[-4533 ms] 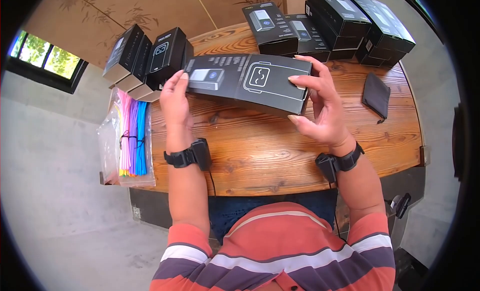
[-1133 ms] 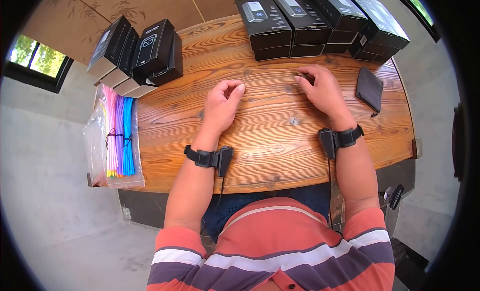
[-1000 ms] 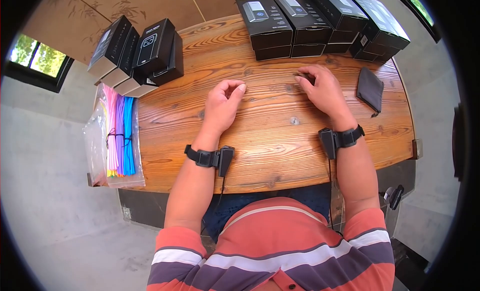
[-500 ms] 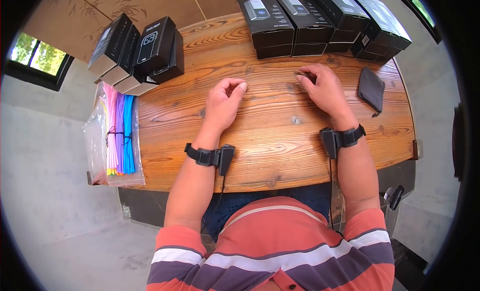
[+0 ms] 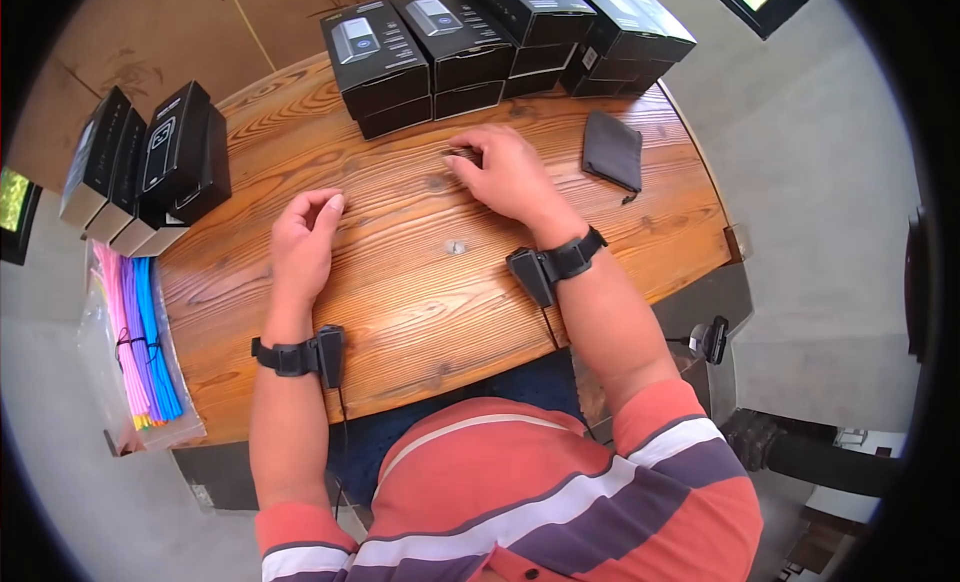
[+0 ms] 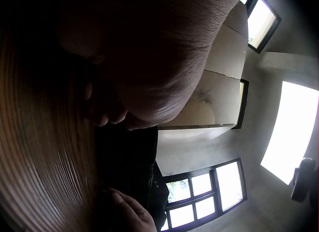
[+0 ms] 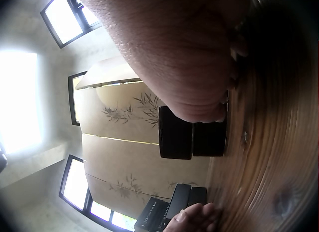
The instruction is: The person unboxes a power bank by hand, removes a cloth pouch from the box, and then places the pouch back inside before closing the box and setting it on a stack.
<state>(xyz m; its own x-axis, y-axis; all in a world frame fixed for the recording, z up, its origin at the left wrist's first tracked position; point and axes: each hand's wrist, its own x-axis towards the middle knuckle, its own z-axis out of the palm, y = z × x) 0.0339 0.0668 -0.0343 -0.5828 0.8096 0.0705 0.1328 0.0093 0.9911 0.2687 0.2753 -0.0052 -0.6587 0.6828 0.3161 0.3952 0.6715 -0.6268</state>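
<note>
My left hand (image 5: 308,242) rests on the wooden table (image 5: 400,292) with its fingers loosely curled and nothing in them. To its right, my right hand (image 5: 510,177) also rests on the wood, fingers bent and holding nothing. Just beyond the right hand stands a row of black printed cartons (image 5: 375,62), stacked two high. More black cartons (image 5: 180,147) stand in a group at the left, their near ends partly white. In the left wrist view the curled fingers (image 6: 102,115) lie close over the tabletop, and the right hand (image 6: 129,212) shows beyond.
A clear plastic bag (image 5: 185,407) with pink, purple and blue fuzzy-looking sticks (image 5: 150,332) tied in bundles lies at the left table edge. A dark drawstring pouch (image 5: 612,150) lies right of my right hand. Cables run down from both wrist cameras.
Both hands held a black carton at first; it then stood on the back-right row and the hands were on the table. Since then the head view has turned right; the hands stay put.
</note>
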